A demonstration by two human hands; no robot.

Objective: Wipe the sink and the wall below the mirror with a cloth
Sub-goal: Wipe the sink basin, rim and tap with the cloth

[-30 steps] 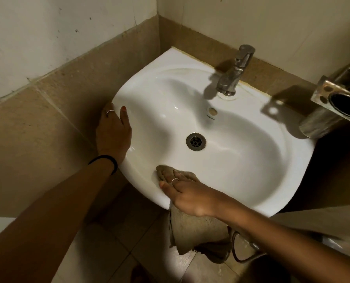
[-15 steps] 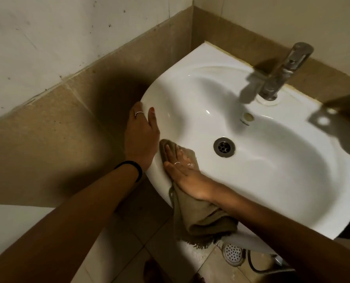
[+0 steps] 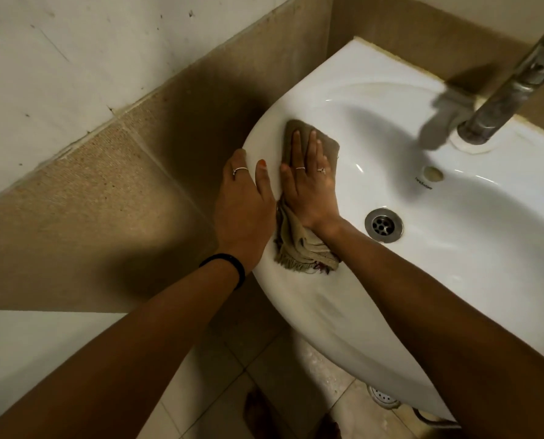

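A white ceramic sink [image 3: 454,267] is mounted in the corner of the wall. My right hand [image 3: 310,182] lies flat, fingers together, pressing a brown-grey cloth [image 3: 299,242] onto the sink's left rim; the cloth's frayed end bunches below my wrist. My left hand [image 3: 243,204] rests on the sink's outer left edge, thumb on the rim, touching the right hand's side. It holds nothing else. The mirror is out of view.
A metal tap [image 3: 511,93] stands at the sink's back right, blurred. The drain [image 3: 384,224] sits in the basin's middle. Brown tiles [image 3: 105,198] cover the lower wall at left, white wall above. A floor drain [image 3: 383,397] shows beneath the sink.
My right hand has slid the cloth from the sink's front rim leftward and up along the left rim. My left hand has stayed on the left edge. The view shifted left.
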